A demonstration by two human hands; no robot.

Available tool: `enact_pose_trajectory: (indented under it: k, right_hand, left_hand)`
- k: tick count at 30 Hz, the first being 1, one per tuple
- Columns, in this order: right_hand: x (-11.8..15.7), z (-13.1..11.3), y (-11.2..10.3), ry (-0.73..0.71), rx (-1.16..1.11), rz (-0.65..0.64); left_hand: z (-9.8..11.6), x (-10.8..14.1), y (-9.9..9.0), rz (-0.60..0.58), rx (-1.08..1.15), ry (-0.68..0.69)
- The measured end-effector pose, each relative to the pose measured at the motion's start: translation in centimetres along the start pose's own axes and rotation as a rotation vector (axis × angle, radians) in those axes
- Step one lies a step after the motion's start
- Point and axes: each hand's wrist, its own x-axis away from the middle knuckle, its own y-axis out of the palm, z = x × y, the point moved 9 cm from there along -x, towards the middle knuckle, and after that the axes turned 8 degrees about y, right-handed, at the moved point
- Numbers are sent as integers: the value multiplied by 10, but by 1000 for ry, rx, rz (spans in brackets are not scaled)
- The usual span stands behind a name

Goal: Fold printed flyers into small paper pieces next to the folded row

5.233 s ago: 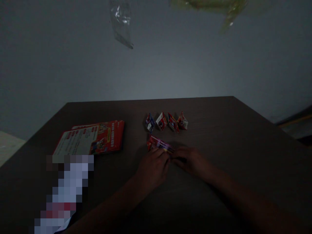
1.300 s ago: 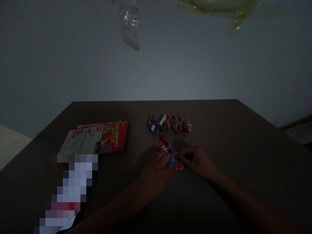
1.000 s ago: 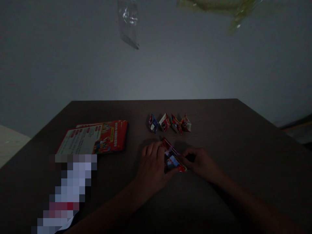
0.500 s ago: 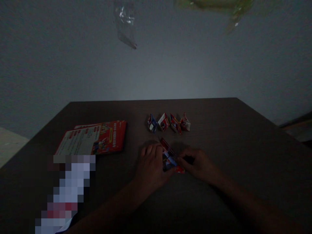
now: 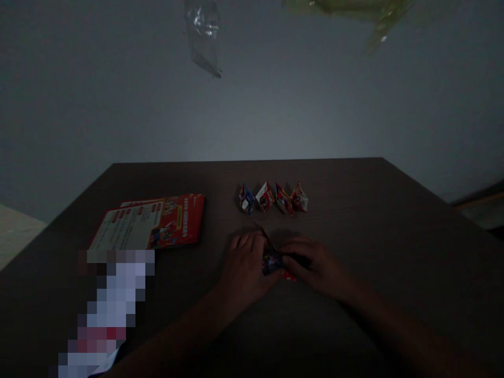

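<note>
Head view: below the table's back edge (image 5: 248, 162), your spread left hand (image 5: 246, 265) presses the paper (image 5: 271, 264), likely to steady it, while your right hand (image 5: 311, 262) pinches its flap (image 5: 268, 239).

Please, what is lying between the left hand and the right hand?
In the head view, a printed paper lies there, partly folded up; the left hand covers part of it, and the right hand touches its other side.

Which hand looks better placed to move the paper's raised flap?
Probably the right hand: its fingertips are at the flap, while the left hand lies over the left part of the paper, seemingly steadying it.
</note>
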Motion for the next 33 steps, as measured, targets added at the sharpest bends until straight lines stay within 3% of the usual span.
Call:
enact_pose_trajectory:
  k: [9,17,33]
  right_hand:
    - [2,-1,4,-33,67,5]
    - [1,-2,11,-77,141,-6]
    - [3,-3,12,-42,211,-68]
  left_hand:
    - [4,-3,2,2,104,101]
    - [3,1,6,11,128,112]
    - [-9,2,-9,30,-74,-53]
